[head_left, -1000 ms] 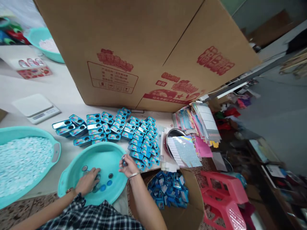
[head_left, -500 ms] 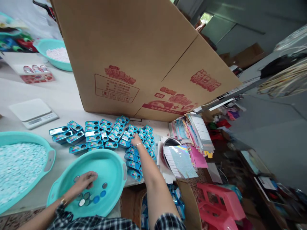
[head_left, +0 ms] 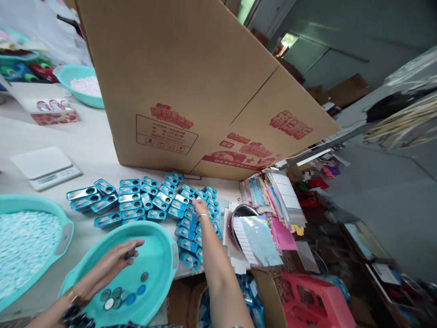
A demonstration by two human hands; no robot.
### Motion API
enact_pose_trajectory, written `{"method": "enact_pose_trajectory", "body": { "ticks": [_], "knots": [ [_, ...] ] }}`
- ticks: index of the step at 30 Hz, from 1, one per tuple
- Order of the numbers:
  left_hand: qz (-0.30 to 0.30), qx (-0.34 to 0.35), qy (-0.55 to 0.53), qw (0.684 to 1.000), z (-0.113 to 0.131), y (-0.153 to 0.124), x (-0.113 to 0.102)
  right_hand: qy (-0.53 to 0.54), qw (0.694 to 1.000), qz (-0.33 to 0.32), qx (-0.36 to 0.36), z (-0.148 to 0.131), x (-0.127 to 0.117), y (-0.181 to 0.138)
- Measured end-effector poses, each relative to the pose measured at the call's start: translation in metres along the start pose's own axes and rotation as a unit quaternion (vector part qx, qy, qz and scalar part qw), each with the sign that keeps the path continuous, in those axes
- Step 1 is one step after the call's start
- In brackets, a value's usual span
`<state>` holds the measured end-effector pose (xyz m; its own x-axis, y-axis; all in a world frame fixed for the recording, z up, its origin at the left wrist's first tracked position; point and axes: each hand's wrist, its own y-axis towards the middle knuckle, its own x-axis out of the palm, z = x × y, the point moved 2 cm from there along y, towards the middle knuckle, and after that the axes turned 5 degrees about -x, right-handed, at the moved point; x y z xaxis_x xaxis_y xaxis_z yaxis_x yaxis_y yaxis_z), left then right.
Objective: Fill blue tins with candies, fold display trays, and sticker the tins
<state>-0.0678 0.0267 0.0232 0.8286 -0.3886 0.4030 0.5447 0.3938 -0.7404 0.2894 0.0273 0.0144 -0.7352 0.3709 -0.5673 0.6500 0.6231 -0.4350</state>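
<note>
My left hand (head_left: 118,257) is over the turquoise basin (head_left: 153,246), with a small dark round disc (head_left: 129,253) held between thumb and fingers. Several more discs, some silvery and some blue (head_left: 130,299), lie on the basin's floor. Stretched forward, my right hand (head_left: 200,207) is at the right-hand cluster of small blue tins (head_left: 187,233), its fingers closed at the tops of the tins. Whatever those fingers hold, if anything, is hidden. More blue tins (head_left: 131,197), many with a dark round opening in the top, stand in rows beyond the basin.
A big cardboard box (head_left: 191,91) rises behind the tins. To the left are a white scale (head_left: 46,167) and a basin of pale tablets (head_left: 27,246). On the right are a metal bowl (head_left: 235,228), stacked printed cards (head_left: 283,191) and a red stool (head_left: 317,300).
My left hand has risen slightly and now shows a disc in its fingers. My right hand has shifted slightly right and down in view, along the tins. The whole view has tilted a little.
</note>
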Motion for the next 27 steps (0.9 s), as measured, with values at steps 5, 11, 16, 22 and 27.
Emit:
{"method": "enact_pose_trajectory", "body": {
  "ticks": [5, 11, 16, 22, 27],
  "knots": [
    [-0.048, -0.079, -0.163, 0.982, 0.028, 0.024, 0.013, 0.155, 0.987, -0.029, 0.001, 0.009, -0.008, 0.005],
    [0.027, -0.059, -0.148, 0.987, 0.066, 0.052, 0.033, 0.172, 0.985, -0.022, 0.006, 0.002, 0.018, 0.029],
    [0.042, -0.04, -0.079, 0.995, 0.088, 0.076, 0.047, 0.072, 0.997, -0.017, -0.03, -0.009, 0.028, 0.046],
    [0.036, 0.0, 0.016, 0.999, 0.109, 0.1, 0.057, -0.103, 0.992, -0.035, -0.065, -0.014, 0.033, 0.048],
    [0.08, 0.031, 0.175, 0.981, 0.116, 0.119, 0.056, -0.234, 0.97, -0.044, -0.04, -0.018, 0.035, 0.057]
  ]
}}
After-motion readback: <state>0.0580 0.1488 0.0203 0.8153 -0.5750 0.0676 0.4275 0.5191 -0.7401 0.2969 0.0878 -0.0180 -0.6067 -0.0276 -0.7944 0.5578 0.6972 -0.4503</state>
